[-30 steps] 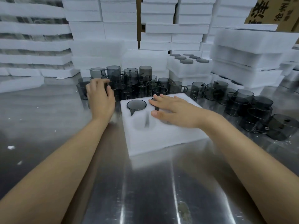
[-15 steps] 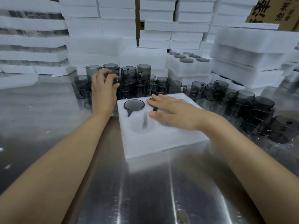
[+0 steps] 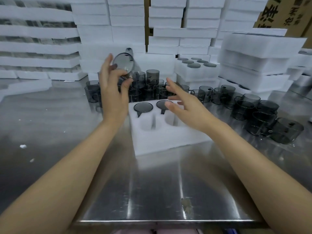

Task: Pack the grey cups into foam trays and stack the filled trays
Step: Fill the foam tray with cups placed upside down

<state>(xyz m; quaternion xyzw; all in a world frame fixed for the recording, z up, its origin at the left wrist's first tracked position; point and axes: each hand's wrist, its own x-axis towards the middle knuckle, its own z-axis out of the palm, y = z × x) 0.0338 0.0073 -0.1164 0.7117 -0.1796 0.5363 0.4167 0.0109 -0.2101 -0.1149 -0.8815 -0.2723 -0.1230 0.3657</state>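
The steel table (image 3: 152,191) is carrying a white foam tray (image 3: 168,141), lying flat. The seated cups (image 3: 143,107), two in number, are sitting mouth-down in the tray's far pockets, and two nearer pockets are lying open. The right hand (image 3: 187,108) is hovering over the tray's far right part, fingers spread wide, holding nothing. Just left of the tray's far corner, the left hand (image 3: 113,95) is gripping a raised tilted cup (image 3: 122,64). Loose cups (image 3: 244,105) are crowding behind and to the right of the tray. Beyond the tray, foam stacks (image 3: 128,22) are standing in rows.
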